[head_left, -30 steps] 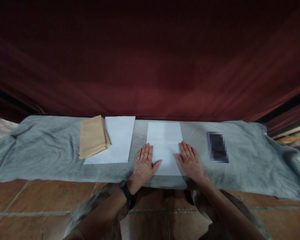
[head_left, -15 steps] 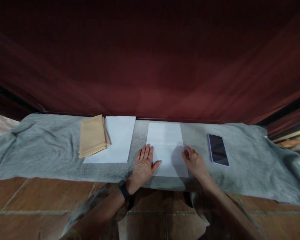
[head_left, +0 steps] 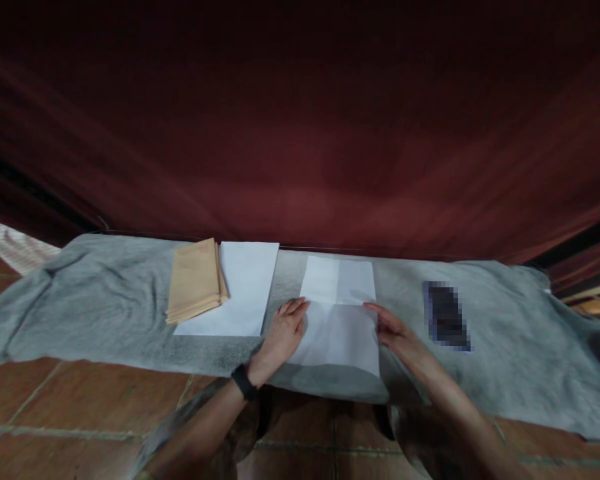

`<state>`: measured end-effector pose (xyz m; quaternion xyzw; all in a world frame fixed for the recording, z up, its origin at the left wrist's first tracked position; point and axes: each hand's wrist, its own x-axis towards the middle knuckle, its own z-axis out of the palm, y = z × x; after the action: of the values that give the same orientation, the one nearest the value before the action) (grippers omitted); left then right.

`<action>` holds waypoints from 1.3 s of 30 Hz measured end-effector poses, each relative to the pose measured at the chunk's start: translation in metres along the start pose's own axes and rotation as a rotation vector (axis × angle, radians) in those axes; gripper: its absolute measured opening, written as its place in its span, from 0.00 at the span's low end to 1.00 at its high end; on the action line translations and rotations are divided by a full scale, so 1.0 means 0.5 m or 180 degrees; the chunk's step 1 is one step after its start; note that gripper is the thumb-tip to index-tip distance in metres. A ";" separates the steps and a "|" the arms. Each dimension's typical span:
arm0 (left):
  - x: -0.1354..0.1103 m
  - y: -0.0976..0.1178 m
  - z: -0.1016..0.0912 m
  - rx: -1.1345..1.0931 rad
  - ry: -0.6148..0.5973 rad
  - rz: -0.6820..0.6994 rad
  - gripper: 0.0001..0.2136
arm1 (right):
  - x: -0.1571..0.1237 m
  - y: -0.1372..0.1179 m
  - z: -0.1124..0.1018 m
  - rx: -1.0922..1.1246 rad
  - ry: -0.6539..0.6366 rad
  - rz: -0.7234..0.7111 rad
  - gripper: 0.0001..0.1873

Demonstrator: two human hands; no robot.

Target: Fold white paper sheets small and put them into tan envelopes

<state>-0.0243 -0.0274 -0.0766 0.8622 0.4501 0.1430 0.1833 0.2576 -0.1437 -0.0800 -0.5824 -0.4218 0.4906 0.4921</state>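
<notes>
A white sheet of paper (head_left: pixel 337 333) with a crosswise crease lies in front of me, its lower half lifted slightly off the cloth. My left hand (head_left: pixel 286 331), with a black band on the wrist, has its fingers bent together at the sheet's left edge by the crease. At the opposite edge, my right hand (head_left: pixel 393 327) pinches the paper between fingers and thumb. Left of these hands is a stack of white paper (head_left: pixel 247 287), partly covered by several brown envelopes (head_left: pixel 194 277).
A grey cloth (head_left: pixel 115 300) covers the long narrow surface. The phone (head_left: pixel 447 317), pixelated here, lies to the right. Behind rises a dark red fabric wall (head_left: pixel 300 133). Brown floor tiles (head_left: pixel 90 393) show below the front edge.
My left hand has gone from lying flat on the paper to gripping its left edge. My right hand grips the right edge, and the sheet's lower half has come up a little. The view shifted slightly.
</notes>
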 end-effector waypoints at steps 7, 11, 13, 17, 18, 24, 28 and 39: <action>0.029 -0.071 -0.006 -0.0722 -0.0027 0.0561 0.31 | 0.015 0.013 -0.009 -0.2159 0.0364 -0.1422 0.28; 0.028 -0.086 -0.011 -0.0728 -0.0085 0.0738 0.31 | 0.025 0.020 -0.013 -0.3416 0.0715 -0.1736 0.32; 0.025 -0.091 -0.014 -0.0735 -0.0123 0.0784 0.33 | 0.032 0.020 -0.020 -0.3504 0.0744 -0.1937 0.30; 0.022 -0.094 -0.024 -0.0875 -0.0135 0.0786 0.34 | 0.043 0.018 -0.041 -0.2879 0.0951 -0.2134 0.22; 0.023 -0.091 -0.028 -0.0946 -0.0134 0.0803 0.33 | 0.043 0.016 -0.044 -0.2685 0.0930 -0.2084 0.21; 0.046 -0.075 -0.048 -0.1531 0.0109 0.0779 0.18 | 0.043 0.001 -0.031 -0.2651 0.0388 -0.2032 0.18; 0.055 -0.079 -0.050 -0.1866 0.0250 0.0749 0.14 | 0.043 -0.007 -0.028 -0.2902 0.0205 -0.2197 0.21; 0.051 -0.057 -0.058 -0.1732 -0.0032 0.0817 0.13 | 0.017 -0.012 -0.030 -0.3349 -0.0358 -0.2060 0.30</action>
<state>-0.0425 0.0141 -0.0614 0.8319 0.2816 0.2761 0.3903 0.2738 -0.1367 -0.0750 -0.5628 -0.7877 0.0727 0.2400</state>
